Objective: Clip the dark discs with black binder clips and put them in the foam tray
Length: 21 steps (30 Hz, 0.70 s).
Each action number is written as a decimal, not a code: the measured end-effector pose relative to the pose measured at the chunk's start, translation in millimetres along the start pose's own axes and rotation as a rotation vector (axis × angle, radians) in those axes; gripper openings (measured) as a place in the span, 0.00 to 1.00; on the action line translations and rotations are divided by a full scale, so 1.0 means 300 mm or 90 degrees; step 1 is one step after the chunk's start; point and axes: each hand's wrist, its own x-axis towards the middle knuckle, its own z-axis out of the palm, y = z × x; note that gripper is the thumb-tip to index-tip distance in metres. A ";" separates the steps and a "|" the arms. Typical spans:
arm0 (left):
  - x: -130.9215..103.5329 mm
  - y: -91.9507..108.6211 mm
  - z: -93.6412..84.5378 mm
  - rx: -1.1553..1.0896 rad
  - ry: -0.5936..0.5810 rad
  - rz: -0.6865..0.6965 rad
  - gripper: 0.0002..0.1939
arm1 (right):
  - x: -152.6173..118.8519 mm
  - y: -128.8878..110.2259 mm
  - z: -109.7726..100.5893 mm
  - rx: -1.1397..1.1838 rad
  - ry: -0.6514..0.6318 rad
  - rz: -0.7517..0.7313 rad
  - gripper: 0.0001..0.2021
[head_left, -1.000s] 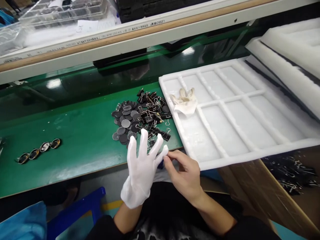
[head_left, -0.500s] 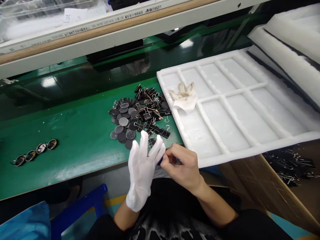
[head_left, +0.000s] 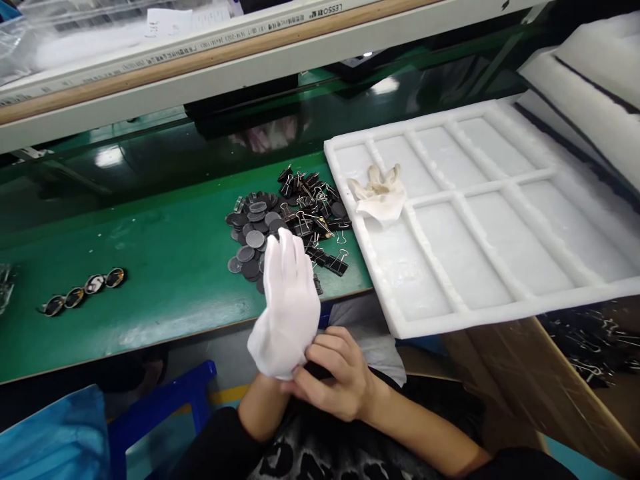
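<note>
A white fabric glove (head_left: 287, 313) covers my left hand (head_left: 290, 277), whose fingers are stretched upward and lie close side by side, holding nothing. My bare right hand (head_left: 337, 377) is at the left wrist, its fingers pinched on the glove's cuff. Just beyond the gloved fingertips lie a pile of dark round discs (head_left: 255, 239) and a heap of black binder clips (head_left: 330, 260). Another glove, off-white and crumpled (head_left: 383, 200), rests on the white foam tray (head_left: 415, 203), over its near-left dividers.
Several round dark pieces with metallic rims (head_left: 95, 284) form a row on the green table (head_left: 170, 267). More foam trays (head_left: 595, 87) are stacked at right. A cardboard box (head_left: 585, 380) holds more clips. A shelf beam (head_left: 240, 47) crosses above; a blue stool (head_left: 165, 407) stands below.
My right hand has moved from the left fingertips down to the glove's cuff at the wrist. The left fingers, spread before, are now together. The view has shifted slightly.
</note>
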 end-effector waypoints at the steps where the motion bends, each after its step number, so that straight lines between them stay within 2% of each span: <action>1: 0.009 -0.008 0.001 0.007 0.006 0.002 0.31 | -0.001 -0.008 0.005 0.005 -0.004 -0.003 0.02; 7: 0.015 -0.043 -0.004 0.076 -0.001 0.038 0.37 | -0.027 -0.036 0.012 0.148 0.021 0.041 0.09; 10: 0.013 -0.051 -0.007 0.118 0.019 0.082 0.37 | -0.042 -0.044 0.017 0.117 0.024 0.056 0.02; 12: 0.015 -0.055 -0.012 0.145 0.028 0.112 0.36 | -0.043 -0.040 0.018 0.082 0.017 0.063 0.06; 15: 0.018 -0.061 -0.022 0.169 0.004 0.139 0.38 | -0.035 -0.035 0.013 0.090 0.002 0.029 0.07; 16: 0.018 -0.063 -0.025 0.173 -0.005 0.145 0.38 | -0.032 -0.037 0.012 0.118 0.000 0.029 0.06; 18: 0.014 -0.064 -0.029 0.192 -0.015 0.152 0.40 | -0.030 -0.050 0.012 0.234 -0.001 0.085 0.04; 21: 0.002 -0.052 -0.028 0.248 -0.028 0.112 0.41 | -0.032 -0.079 0.018 0.390 -0.041 0.175 0.09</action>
